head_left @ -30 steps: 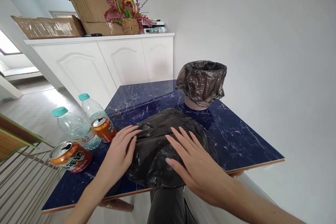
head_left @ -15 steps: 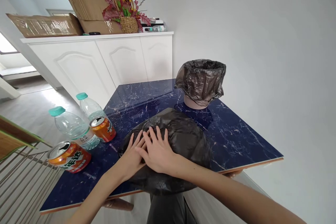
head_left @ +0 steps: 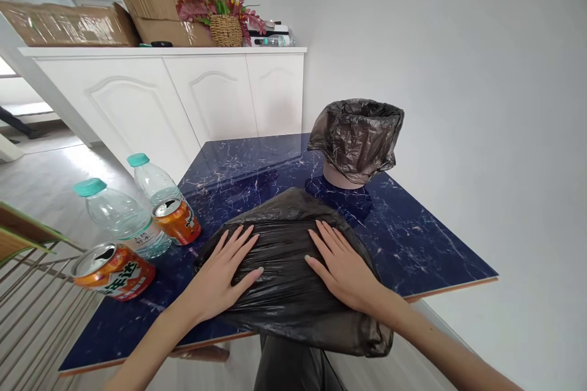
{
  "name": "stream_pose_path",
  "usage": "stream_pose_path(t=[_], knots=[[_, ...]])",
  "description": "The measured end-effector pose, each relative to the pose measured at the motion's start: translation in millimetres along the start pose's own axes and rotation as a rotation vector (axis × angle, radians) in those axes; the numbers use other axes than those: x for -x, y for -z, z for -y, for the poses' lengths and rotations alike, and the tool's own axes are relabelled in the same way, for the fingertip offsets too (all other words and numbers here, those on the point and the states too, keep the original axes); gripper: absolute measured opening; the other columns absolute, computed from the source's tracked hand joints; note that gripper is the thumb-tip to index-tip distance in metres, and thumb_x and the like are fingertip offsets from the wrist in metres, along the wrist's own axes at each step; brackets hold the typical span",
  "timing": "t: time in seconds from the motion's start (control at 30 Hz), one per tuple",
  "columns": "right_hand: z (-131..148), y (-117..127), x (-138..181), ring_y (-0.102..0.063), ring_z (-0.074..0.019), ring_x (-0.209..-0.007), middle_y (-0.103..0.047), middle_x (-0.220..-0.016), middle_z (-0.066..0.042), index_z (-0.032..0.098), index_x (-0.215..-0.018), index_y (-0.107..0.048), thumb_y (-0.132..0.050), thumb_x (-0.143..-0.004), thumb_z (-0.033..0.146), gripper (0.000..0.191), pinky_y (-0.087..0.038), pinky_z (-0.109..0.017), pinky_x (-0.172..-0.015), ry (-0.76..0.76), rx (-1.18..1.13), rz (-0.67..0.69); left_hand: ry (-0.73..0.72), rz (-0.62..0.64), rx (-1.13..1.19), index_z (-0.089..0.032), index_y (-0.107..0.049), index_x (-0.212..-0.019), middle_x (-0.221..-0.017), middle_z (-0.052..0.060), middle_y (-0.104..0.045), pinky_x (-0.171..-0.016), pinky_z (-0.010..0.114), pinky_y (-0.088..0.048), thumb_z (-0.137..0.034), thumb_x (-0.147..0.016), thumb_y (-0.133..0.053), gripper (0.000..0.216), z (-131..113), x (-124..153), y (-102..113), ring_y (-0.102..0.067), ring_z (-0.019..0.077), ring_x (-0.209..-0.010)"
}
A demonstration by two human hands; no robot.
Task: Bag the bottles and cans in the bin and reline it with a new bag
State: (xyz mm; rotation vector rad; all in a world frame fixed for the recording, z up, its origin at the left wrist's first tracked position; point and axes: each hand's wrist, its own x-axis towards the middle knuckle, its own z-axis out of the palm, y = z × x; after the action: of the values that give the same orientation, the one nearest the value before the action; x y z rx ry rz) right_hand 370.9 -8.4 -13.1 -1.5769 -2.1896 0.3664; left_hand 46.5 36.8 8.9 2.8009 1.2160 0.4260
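A black plastic bag (head_left: pixel 287 256) lies spread on the near part of the dark blue marble table (head_left: pixel 413 244), its near end hanging over the front edge. My left hand (head_left: pixel 224 275) presses flat on the bag's left side, fingers stretched out. On the bag's right side rests my right hand (head_left: pixel 343 266), also flat with fingers apart. Neither hand holds anything.
A small bin lined with a black bag (head_left: pixel 355 137) stands at the table's back. At the left are two orange cans (head_left: pixel 177 220) (head_left: pixel 112 269) and two water bottles (head_left: pixel 114 217) (head_left: pixel 151 177). White cabinets (head_left: pixel 183 98) carry cardboard and a flower basket (head_left: pixel 220 6).
My hands were apart, came together at the bag's left middle, and have now slid apart again to its left and right sides. The bag lies wider and flatter.
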Motion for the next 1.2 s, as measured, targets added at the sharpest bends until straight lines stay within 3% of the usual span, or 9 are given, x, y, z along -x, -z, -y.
stream_pose_path(t=[0.17,0.23,0.4,0.53,0.77,0.87,0.93,1.07,1.2], knots=[[5,43,52,-0.013,-0.0336,-0.166,-0.013,-0.18,-0.008,0.029,-0.175,-0.017,-0.066,-0.099,0.063,0.096,-0.022,-0.059,-0.134,0.38,-0.087,0.226,-0.026,-0.059,0.069,-0.035,-0.043,-0.165,-0.172,0.003,-0.043,-0.132,0.057,-0.032,-0.038,-0.109,-0.055,0.057,3,26,16,-0.037,0.0297,-0.16],[3,49,70,-0.017,-0.0354,-0.165,-0.018,-0.179,-0.007,0.03,-0.175,-0.014,-0.08,-0.092,0.047,0.107,-0.022,-0.061,-0.134,0.446,-0.042,0.251,-0.005,-0.056,0.066,-0.036,-0.045,-0.164,-0.169,0.003,-0.048,-0.13,0.055,-0.036,-0.04,-0.107,-0.059,0.059,7,39,21,-0.043,0.0303,-0.157],[-22,44,89,-0.051,-0.0267,-0.151,-0.055,-0.162,-0.002,0.036,-0.168,-0.039,-0.049,-0.081,-0.007,0.097,-0.029,-0.059,-0.134,0.441,0.0,0.104,-0.015,0.009,0.08,-0.038,-0.041,-0.166,-0.165,0.007,-0.053,-0.125,0.056,-0.043,-0.054,-0.091,-0.078,0.085,11,59,31,-0.051,0.036,-0.151],[-25,65,95,-0.069,-0.0305,-0.133,-0.078,-0.133,-0.002,0.038,-0.145,-0.068,-0.048,-0.085,0.001,0.073,-0.059,-0.054,-0.113,0.309,-0.121,-0.026,-0.005,0.033,0.116,-0.037,-0.044,-0.165,-0.162,0.009,-0.056,-0.122,0.058,-0.046,-0.062,-0.079,-0.087,0.1,5,61,33,-0.054,0.0394,-0.149],[-6,122,73,-0.08,-0.0282,-0.076,-0.083,-0.1,-0.006,0.033,-0.127,-0.072,-0.058,-0.103,0.039,0.028,-0.067,-0.037,-0.061,-0.089,-0.243,-0.266,0.161,-0.035,0.364,-0.032,-0.075,-0.131,-0.13,0.005,-0.08,-0.099,0.036,-0.063,-0.045,-0.105,-0.057,0.034,-23,42,25,-0.078,0.0287,-0.116],[16,127,59,-0.075,-0.0381,-0.114,-0.076,-0.13,-0.011,0.033,-0.15,-0.058,-0.063,-0.101,0.048,0.051,-0.066,-0.054,-0.09,-0.14,-0.056,-0.577,0.353,-0.106,0.436,-0.029,-0.072,-0.13,-0.111,0.005,-0.084,-0.08,0.032,-0.064,-0.051,-0.106,-0.053,0.037,-40,24,25,-0.081,0.0273,-0.095],[41,119,54,-0.058,-0.0409,-0.141,-0.06,-0.155,-0.013,0.031,-0.164,-0.042,-0.064,-0.102,0.043,0.067,-0.049,-0.065,-0.117,-0.022,0.053,-0.668,0.427,-0.148,0.46,-0.028,-0.068,-0.134,-0.1,0.004,-0.084,-0.073,0.031,-0.062,-0.052,-0.106,-0.052,0.041,-47,13,24,-0.08,0.0262,-0.084],[88,80,45,-0.034,-0.036,-0.161,-0.041,-0.172,-0.01,0.025,-0.172,-0.026,-0.056,-0.108,0.036,0.072,-0.03,-0.065,-0.132,0.329,0.14,-0.374,0.449,-0.218,0.457,-0.025,-0.054,-0.148,-0.104,0.005,-0.081,-0.077,0.033,-0.063,-0.049,-0.106,-0.053,0.048,-51,-1,18,-0.078,0.024,-0.084],[96,33,14,-0.017,-0.0387,-0.166,-0.027,-0.178,-0.013,0.017,-0.168,-0.035,-0.045,-0.113,0.042,0.062,-0.025,-0.07,-0.131,0.358,0.217,-0.194,0.299,-0.356,0.211,-0.026,-0.053,-0.149,-0.145,0.011,-0.065,-0.109,0.045,-0.057,-0.038,-0.108,-0.052,0.043,-50,0,12,-0.068,0.0282,-0.13]])
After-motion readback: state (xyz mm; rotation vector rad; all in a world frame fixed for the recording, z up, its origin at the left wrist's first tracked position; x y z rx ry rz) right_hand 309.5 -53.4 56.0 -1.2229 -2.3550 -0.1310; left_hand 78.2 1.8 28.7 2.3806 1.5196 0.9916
